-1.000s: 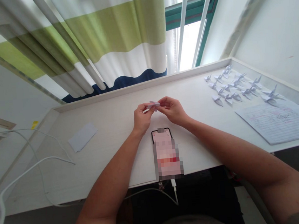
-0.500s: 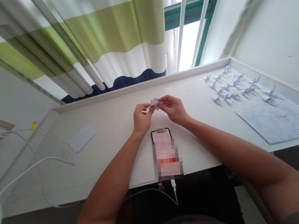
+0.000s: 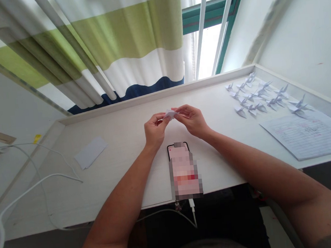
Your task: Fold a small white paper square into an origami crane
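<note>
A small piece of folded white paper (image 3: 170,113) is held up between my two hands above the white desk. My left hand (image 3: 154,129) pinches its left side, thumb against the near face. On the other side my right hand (image 3: 193,120) grips the paper between thumb and fingers. My fingers cover part of it, so its full shape cannot be made out. Just below the hands, a phone (image 3: 184,169) lies on the desk with its screen up and blurred. Several folded paper cranes (image 3: 256,95) stand grouped at the right.
A small stack of white paper (image 3: 91,152) lies on the desk (image 3: 122,159) at the left. A written sheet (image 3: 309,133) rests near the right edge. White cables (image 3: 34,187) loop over the left side, and a charging cable (image 3: 193,211) hangs from the phone.
My left hand has shifted slightly left, and its fingers have closed more around the paper. The paper has tilted a little. My right hand has hardly moved.
</note>
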The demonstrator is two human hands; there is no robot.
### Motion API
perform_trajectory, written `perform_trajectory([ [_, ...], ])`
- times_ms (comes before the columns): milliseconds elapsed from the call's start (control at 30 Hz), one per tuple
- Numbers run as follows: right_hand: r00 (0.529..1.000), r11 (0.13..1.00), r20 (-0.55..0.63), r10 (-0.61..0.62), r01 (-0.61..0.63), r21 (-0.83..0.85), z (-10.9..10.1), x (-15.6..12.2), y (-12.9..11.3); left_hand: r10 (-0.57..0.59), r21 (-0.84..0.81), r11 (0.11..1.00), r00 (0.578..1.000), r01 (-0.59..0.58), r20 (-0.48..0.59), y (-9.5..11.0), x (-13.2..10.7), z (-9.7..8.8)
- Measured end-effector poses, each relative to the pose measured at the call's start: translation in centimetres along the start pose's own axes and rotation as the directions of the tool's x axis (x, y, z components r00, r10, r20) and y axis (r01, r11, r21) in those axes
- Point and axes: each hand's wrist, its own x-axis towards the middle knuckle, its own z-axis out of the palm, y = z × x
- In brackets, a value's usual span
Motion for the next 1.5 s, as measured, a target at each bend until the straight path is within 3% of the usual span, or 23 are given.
perform_trajectory([
  [100, 1.000, 0.999, 0.016, -0.011, 0.011, -0.053, -0.2, 0.0, 0.1, 0.077, 0.092, 0.993, 0.997, -0.074, -0.025, 0.3, 0.1, -0.2],
  [333, 0.998, 0.984, 0.027, -0.053, 0.056, -0.167, -0.4, -0.2, -0.5, 0.242, 0.188, 0.951, 0.970, -0.244, 0.031, 0.9, 0.0, -0.5],
  [533, 0.998, 0.978, 0.033, -0.044, 0.050, -0.203, -0.5, -0.3, -0.5, 0.277, 0.214, 0.934, 0.958, -0.286, 0.073, 1.0, 0.0, -0.6],
  [700, 0.997, 0.967, 0.037, -0.069, 0.076, -0.245, -0.6, -0.1, -0.2, 0.253, 0.189, 0.945, 0.963, -0.267, 0.095, 0.9, -0.1, -0.6],
  [933, 0.991, 0.943, 0.064, -0.120, 0.134, -0.305, -0.7, 0.0, -0.3, 0.216, 0.340, 0.911, 0.973, -0.232, 0.084, 0.5, 0.2, -1.0],
  [1100, 0.987, 0.946, -0.021, -0.157, 0.144, -0.291, -0.7, 0.1, -0.3, 0.126, 0.171, 0.973, 0.980, -0.152, 0.152, 0.7, 0.1, -1.0],
  [1300, 0.995, 0.983, -0.047, -0.087, 0.078, -0.168, -0.6, 0.1, 0.1, 0.020, -0.013, 1.000, 0.993, -0.019, 0.120, 1.0, 0.1, -0.8],
  [1500, 0.992, 0.982, -0.026, -0.121, 0.116, -0.146, -0.5, 0.1, -0.1, 0.035, 0.010, 0.999, 0.995, -0.036, 0.094, 0.5, 0.3, -0.8],
])
